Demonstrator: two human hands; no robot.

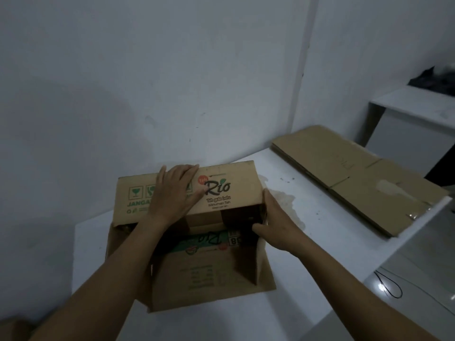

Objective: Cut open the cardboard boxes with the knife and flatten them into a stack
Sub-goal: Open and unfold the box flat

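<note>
- The box [229, 193] lies on its side on the white table [320, 247], its opening facing the person.
- The left hand [174, 190] presses flat on its top, fingers straight.
- The right hand [275, 222] grips its right wall, thumb inside.
- Flattened cardboard [357, 178] lies well apart, to the right.

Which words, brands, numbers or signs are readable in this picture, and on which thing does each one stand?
"Teh", "Rio": top panel of the box.
"Teh gula batu", "Minuman Teh": below it.
"JANGA": same panel, the rest hidden under the left hand; a glass sign above.
"Rio" upside down, "8": lower panel.
Small print on the front flap: blurred.
Handwriting on the flattened cardboard: unreadable.
</note>
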